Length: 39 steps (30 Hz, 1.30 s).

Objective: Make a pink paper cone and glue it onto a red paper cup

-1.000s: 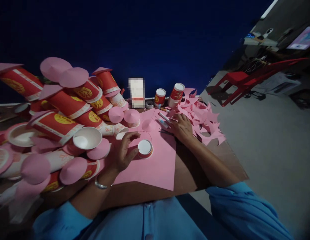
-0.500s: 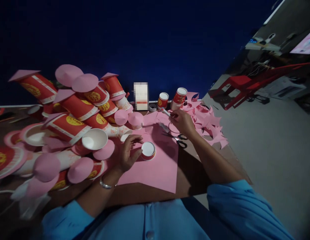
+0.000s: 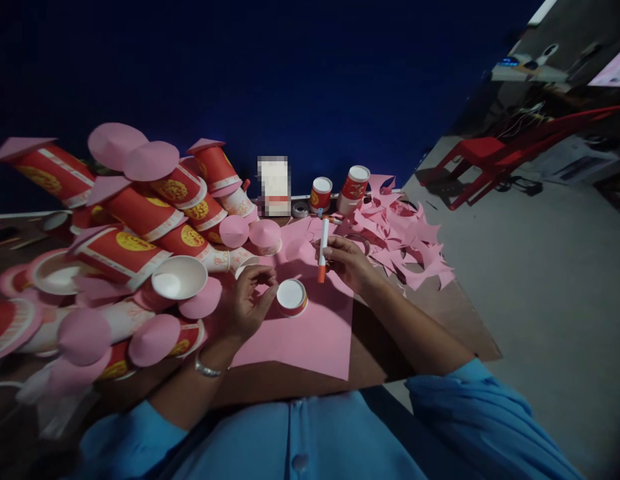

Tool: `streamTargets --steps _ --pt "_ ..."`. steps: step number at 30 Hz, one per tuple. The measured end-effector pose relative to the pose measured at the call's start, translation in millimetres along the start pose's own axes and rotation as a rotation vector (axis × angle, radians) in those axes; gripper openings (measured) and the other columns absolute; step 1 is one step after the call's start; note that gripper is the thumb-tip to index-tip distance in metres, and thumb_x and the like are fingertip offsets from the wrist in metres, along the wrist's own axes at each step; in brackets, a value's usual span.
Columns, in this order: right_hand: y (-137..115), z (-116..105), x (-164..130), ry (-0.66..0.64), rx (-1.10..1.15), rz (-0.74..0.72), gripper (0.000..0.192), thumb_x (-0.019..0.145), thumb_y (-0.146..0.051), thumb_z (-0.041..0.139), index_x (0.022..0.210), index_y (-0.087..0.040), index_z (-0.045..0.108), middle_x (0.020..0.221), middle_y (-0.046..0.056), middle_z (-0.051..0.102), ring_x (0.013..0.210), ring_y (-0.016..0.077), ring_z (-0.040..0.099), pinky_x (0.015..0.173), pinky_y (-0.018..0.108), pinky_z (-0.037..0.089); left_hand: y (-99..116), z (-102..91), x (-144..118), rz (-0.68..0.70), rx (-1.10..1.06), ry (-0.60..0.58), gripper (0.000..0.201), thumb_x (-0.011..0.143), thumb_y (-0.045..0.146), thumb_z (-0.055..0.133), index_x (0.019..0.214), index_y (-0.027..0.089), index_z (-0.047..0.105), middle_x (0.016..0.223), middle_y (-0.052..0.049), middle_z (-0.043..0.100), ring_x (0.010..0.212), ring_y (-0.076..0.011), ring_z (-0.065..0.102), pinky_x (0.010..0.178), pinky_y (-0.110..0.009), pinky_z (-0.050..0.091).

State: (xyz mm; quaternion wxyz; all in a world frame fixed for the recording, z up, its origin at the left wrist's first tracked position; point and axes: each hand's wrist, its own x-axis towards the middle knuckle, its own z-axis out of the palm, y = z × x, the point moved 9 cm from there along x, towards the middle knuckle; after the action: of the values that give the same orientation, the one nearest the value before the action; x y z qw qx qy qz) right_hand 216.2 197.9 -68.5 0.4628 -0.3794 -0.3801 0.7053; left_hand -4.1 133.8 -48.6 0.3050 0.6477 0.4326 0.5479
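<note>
My right hand [image 3: 346, 261] pinches a white marker pen [image 3: 323, 248] nearly upright above the paper, its orange end pointing down. Just left of it, a short red-and-white paper cup piece [image 3: 292, 297] rests with its white round face up on a pink paper sheet [image 3: 310, 343]. Close to that piece's left side is my left hand [image 3: 253, 300], fingers loosely curled, thumb apart, holding nothing. Whether its fingertips touch the piece I cannot tell. The scissors seen earlier are hidden behind my right hand and forearm.
Red paper cups [image 3: 140, 207] with pink cone tops are heaped on the left. Pink paper scraps [image 3: 400, 233] lie at the right table edge. At the back stand two red cups [image 3: 321, 195], a tape roll [image 3: 301, 210] and a blurred white box [image 3: 274, 185]. A red chair [image 3: 473, 157] stands right.
My right hand has moved left and down, and the marker pen has turned from slanted to nearly upright. My left hand stays beside the cup piece. The whole view has shifted slightly.
</note>
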Motion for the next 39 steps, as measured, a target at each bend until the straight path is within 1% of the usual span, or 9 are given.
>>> streamTargets --steps 6,11,16,19,25,30,34,37,39 --pt "-7 19 -9 -0.042 0.045 -0.001 0.038 0.064 -0.043 0.095 0.089 -0.022 0.076 0.076 -0.002 0.068 0.068 0.0133 0.059 0.063 0.026 0.049 29 -10.3 4 0.030 0.065 0.074 0.021 0.093 0.027 0.074 0.113 0.021 0.069 0.095 -0.002 0.069 0.079 -0.0130 0.067 0.073 -0.026 0.060" --pt "-4 34 -18 -0.098 0.050 -0.039 0.038 0.068 -0.045 0.095 0.087 -0.022 0.071 0.076 -0.003 0.067 0.067 0.0115 0.058 0.061 0.024 0.047 52 -6.5 7 -0.015 0.129 0.043 0.019 0.093 0.026 0.076 0.111 0.022 0.072 0.090 0.000 0.068 0.076 -0.0118 0.067 0.067 -0.022 0.057" --pt "4 57 -32 -0.243 -0.063 -0.031 0.040 0.075 -0.048 0.094 0.091 -0.021 0.069 0.073 -0.004 0.064 0.059 0.0101 0.055 0.052 0.022 0.043 61 7.8 19 -0.059 0.142 -0.064 0.028 0.090 0.035 0.079 0.115 0.023 0.076 0.090 -0.001 0.068 0.069 -0.0124 0.062 0.058 -0.024 0.053" --pt "5 72 -44 -0.354 -0.172 -0.026 0.039 0.079 -0.049 0.092 0.092 -0.019 0.071 0.075 -0.003 0.066 0.061 0.0090 0.053 0.054 0.022 0.041 68 19.0 24 -0.065 0.140 -0.166 0.017 0.095 0.038 0.074 0.099 0.023 0.081 0.088 -0.003 0.075 0.081 -0.0172 0.068 0.072 -0.029 0.059" --pt "-1 75 -50 -0.413 -0.245 -0.043 0.034 0.084 -0.049 0.087 0.089 -0.017 0.076 0.077 0.000 0.069 0.064 0.0097 0.056 0.059 0.023 0.044 76 19.5 24 -0.028 0.121 -0.175 0.010 0.094 0.031 0.075 0.095 0.024 0.082 0.082 0.000 0.073 0.074 -0.0139 0.066 0.065 -0.025 0.055" --pt "-16 48 -35 -0.205 -0.022 -0.143 0.035 0.076 -0.047 0.094 0.087 -0.022 0.073 0.076 -0.002 0.070 0.064 0.0126 0.063 0.059 0.025 0.052 69 5.4 27 -0.016 0.045 -0.060 0.020 0.095 0.028 0.075 0.114 0.024 0.079 0.095 -0.001 0.072 0.080 -0.0124 0.068 0.069 -0.023 0.058" --pt "-23 22 -23 -0.029 0.047 -0.237 0.036 0.074 -0.045 0.094 0.088 -0.023 0.069 0.083 -0.002 0.070 0.067 0.0114 0.061 0.058 0.023 0.052 60 -4.0 27 -0.026 0.030 0.011 0.022 0.094 0.024 0.074 0.116 0.024 0.076 0.096 -0.001 0.068 0.080 -0.0113 0.066 0.066 -0.021 0.056" --pt "-23 -3 -13 0.125 0.004 -0.255 0.038 0.071 -0.045 0.094 0.082 -0.022 0.065 0.074 -0.005 0.064 0.059 0.0090 0.054 0.052 0.022 0.046 52 -1.5 23 -0.032 0.039 -0.022 0.029 0.092 0.025 0.076 0.121 0.024 0.073 0.105 -0.004 0.070 0.088 -0.0141 0.068 0.074 -0.026 0.059" --pt "-18 -17 -7 0.200 0.002 -0.220 0.039 0.071 -0.045 0.092 0.080 -0.022 0.064 0.066 -0.007 0.060 0.055 0.0083 0.052 0.049 0.021 0.042 43 6.8 19 -0.057 0.056 -0.113 0.042 0.086 0.027 0.081 0.127 0.025 0.069 0.120 -0.007 0.071 0.100 -0.0185 0.070 0.085 -0.033 0.061"
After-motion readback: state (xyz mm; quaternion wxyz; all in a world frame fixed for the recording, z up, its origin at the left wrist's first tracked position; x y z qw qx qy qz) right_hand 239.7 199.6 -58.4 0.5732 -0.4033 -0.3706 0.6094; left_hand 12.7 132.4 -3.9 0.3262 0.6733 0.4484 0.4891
